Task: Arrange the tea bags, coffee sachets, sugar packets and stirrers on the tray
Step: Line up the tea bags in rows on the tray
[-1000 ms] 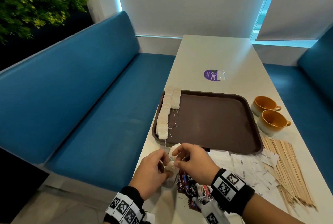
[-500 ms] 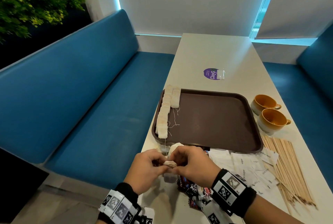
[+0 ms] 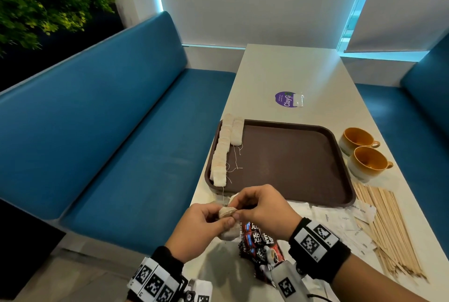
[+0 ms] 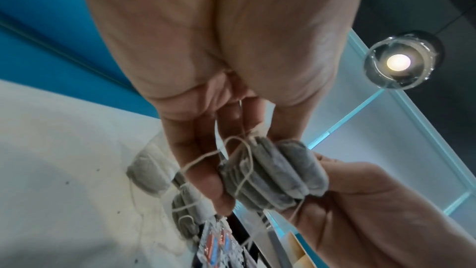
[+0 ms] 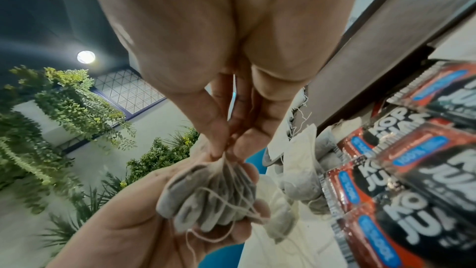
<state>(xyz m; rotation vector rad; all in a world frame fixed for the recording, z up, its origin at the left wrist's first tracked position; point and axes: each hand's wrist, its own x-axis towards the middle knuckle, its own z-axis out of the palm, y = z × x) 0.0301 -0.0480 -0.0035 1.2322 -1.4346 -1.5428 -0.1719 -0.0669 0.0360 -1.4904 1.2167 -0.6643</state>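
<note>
Both hands meet just in front of the brown tray's (image 3: 286, 163) near left corner. My left hand (image 3: 224, 220) grips a small bundle of tea bags (image 3: 227, 211) with tangled strings, the same bundle (image 4: 273, 176) seen close in the left wrist view. My right hand (image 5: 226, 153) pinches the top edge of one bag in that bundle (image 5: 211, 197). Rows of tea bags (image 3: 222, 153) lie along the tray's left side. Coffee sachets (image 3: 257, 241), sugar packets (image 3: 340, 221) and wooden stirrers (image 3: 388, 229) lie on the table.
Loose tea bags (image 4: 149, 174) sit on the table under my hands. Two orange cups (image 3: 364, 156) stand right of the tray. A purple sticker (image 3: 286, 99) marks the far table. Blue benches flank the table; its left edge is close to my left hand.
My hands have drawn closer together and slightly toward me, and the tea bag bundle has turned between them. The tray and everything else stay put.
</note>
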